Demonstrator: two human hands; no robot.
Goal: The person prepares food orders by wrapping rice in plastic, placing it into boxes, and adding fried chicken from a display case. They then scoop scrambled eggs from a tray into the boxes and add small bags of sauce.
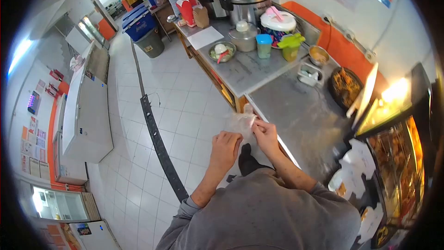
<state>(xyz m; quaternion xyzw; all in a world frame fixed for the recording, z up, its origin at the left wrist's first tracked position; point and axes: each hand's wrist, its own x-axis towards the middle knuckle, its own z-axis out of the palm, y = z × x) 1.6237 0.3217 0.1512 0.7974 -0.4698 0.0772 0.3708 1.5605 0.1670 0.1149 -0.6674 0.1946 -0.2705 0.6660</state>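
Grey sleeves point(259, 213) are filling the bottom of the view, with both hands reaching out from them. The left hand point(225, 148) is curling its fingers onto the near edge of a thin, clear plastic bag point(240, 121), while the right hand point(266, 134) is pinching the bag's side. The bag is hanging between the two hands, beside the steel counter point(296, 115) on the right hand's side. Beyond the hands, a bowl point(222, 52) and a green cup point(290, 48) are standing on the counter. A black strip point(159, 143) is lying on the floor left of the left hand.
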